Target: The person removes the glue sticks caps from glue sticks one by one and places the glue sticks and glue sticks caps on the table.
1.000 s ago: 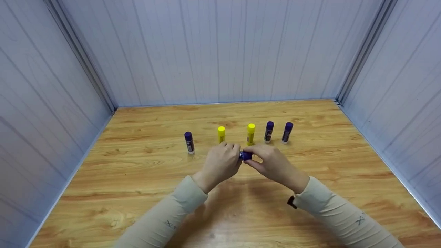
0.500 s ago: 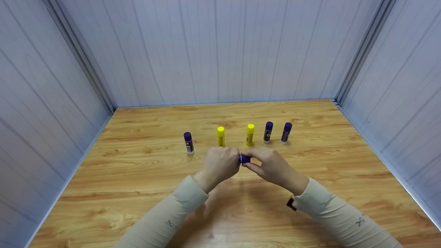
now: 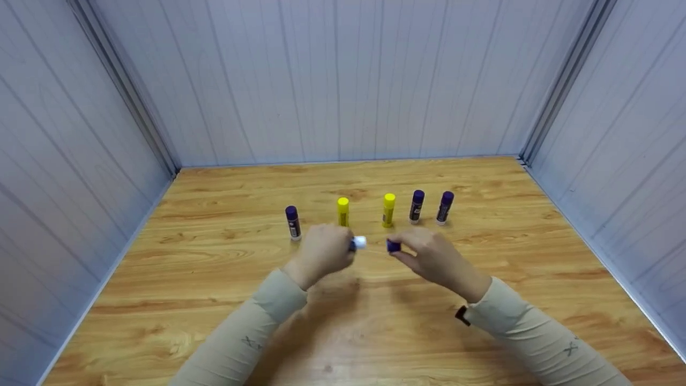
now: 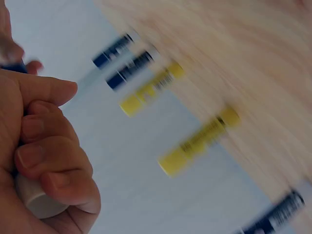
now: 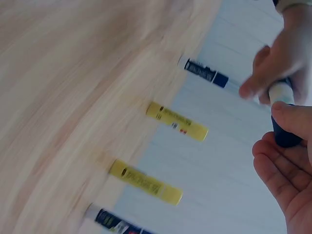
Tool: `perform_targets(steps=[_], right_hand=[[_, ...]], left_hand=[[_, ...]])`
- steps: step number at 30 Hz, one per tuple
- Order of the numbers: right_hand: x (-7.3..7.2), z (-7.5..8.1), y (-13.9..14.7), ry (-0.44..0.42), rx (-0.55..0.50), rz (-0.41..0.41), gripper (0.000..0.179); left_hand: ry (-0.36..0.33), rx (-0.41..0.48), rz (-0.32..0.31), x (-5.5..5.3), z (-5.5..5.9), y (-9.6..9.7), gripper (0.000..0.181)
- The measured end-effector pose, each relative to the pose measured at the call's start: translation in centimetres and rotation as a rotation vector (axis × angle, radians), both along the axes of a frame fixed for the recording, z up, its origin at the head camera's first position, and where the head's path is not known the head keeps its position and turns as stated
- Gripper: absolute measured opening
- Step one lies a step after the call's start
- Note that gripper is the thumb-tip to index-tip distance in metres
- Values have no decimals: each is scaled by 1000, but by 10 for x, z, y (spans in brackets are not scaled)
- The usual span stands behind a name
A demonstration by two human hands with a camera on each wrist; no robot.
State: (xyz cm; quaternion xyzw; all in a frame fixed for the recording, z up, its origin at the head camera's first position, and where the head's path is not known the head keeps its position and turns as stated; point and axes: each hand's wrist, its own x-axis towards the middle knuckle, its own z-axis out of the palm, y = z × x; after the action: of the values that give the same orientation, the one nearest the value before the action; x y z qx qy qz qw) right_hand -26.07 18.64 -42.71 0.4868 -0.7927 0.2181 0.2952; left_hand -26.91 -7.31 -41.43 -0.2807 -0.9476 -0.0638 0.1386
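My left hand [image 3: 325,249] grips a dark blue glue stick, its bare white end [image 3: 360,242] pointing right. In the left wrist view the fingers curl round the tube, and its pale base [image 4: 45,202] shows below them. Across a small gap, my right hand [image 3: 437,260] pinches the dark blue cap [image 3: 394,245] between thumb and fingers. The right wrist view shows that cap [image 5: 285,134] under the thumb, with the white end [image 5: 281,91] just beyond it. Behind the hands stand two yellow glue sticks, one on the left [image 3: 343,212] and one on the right [image 3: 388,210].
Two dark blue glue sticks, one inner [image 3: 417,207] and one outer [image 3: 445,208], stand upright at the right of the row. Another dark blue glue stick [image 3: 293,223] stands at its left end. Pale panel walls [image 3: 343,80] enclose the wooden table [image 3: 214,300] at back and sides.
The cap has come off the glue stick, baring its white end. My left hand has moved left with the tube, my right hand slightly right with the cap.
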Motion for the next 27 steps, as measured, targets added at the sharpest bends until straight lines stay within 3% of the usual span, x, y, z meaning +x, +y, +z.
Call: perform_targets(steps=[3, 7, 13, 18, 22, 27], right_hand=[[-2, -2, 14, 10, -18, -50, 31], [-2, -3, 21, -51, 37, -79, 27], [5, -2, 20, -178, 162, -144, 26], [13, -3, 18, -214, 255, -187, 30], [19, -8, 14, -237, 303, -188, 31], [24, -12, 10, -271, 393, -160, 31]], left_hand=[[-21, 43, 60, -5, 0, -18, 33], [-54, 86, 56, -10, -2, -31, 32], [-161, 201, 36, -10, -4, -30, 39], [-240, 345, 36, -10, -3, -29, 47], [-371, 496, 31, -10, -1, -28, 45], [-457, 626, 3, -8, -4, -24, 32]])
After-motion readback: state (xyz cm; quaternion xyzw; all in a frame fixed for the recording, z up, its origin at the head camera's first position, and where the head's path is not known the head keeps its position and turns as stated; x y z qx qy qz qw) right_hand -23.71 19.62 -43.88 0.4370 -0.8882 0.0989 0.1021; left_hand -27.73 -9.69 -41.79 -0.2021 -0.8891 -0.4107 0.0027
